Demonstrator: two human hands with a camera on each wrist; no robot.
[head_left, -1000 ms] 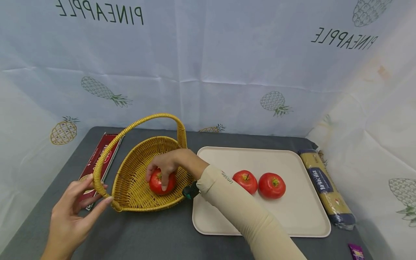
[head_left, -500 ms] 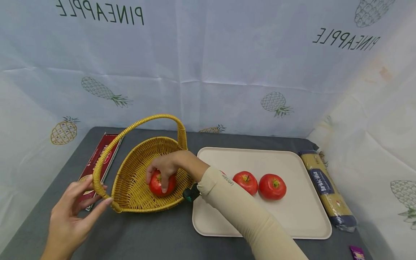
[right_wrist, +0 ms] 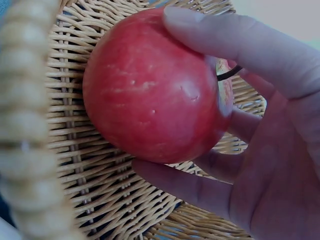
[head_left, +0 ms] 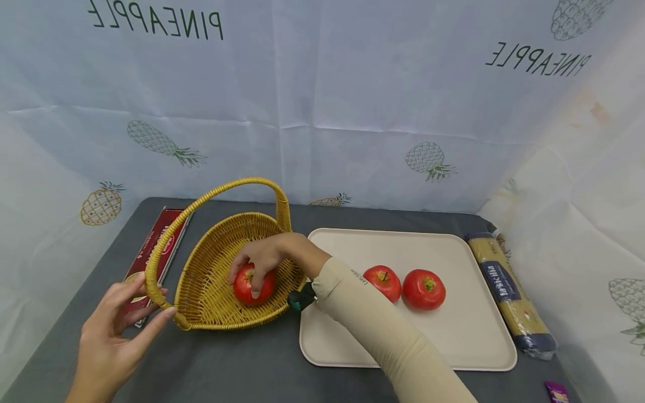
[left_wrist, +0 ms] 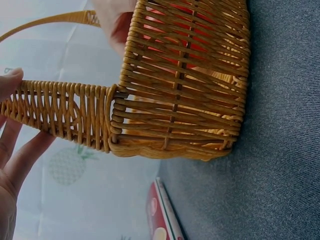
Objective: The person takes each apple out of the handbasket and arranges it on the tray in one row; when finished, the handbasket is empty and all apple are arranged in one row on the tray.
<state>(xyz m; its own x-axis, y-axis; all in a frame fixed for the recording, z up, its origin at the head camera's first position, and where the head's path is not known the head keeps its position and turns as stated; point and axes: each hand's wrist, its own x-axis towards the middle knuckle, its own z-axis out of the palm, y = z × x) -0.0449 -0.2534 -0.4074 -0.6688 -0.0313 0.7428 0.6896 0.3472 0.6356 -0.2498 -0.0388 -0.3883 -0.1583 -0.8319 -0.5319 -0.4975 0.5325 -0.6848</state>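
Note:
A yellow wicker basket (head_left: 206,280) with a tall arched handle stands on the left of the table. My left hand (head_left: 113,333) pinches the lower left end of that handle between thumb and fingers; the left wrist view shows the same woven handle base (left_wrist: 65,110). Inside the basket, my right hand (head_left: 264,258) grips a red apple (head_left: 247,288) from above. In the right wrist view the thumb and fingers curl round the apple (right_wrist: 155,90), whose dark stem faces the palm. Through the weave, red shows in the left wrist view.
A beige tray (head_left: 468,341) lies right of the basket, bearing two red apples (head_left: 424,289), partly behind my right forearm. A spaghetti packet (head_left: 509,294) lies along its right side. A red flat box (head_left: 153,240) is left of the basket; a purple wrapper (head_left: 556,392) is at lower right.
Almost nothing differs. The whole head view shifts slightly; my right hand stays on the apple in the basket and my left stays on the handle.

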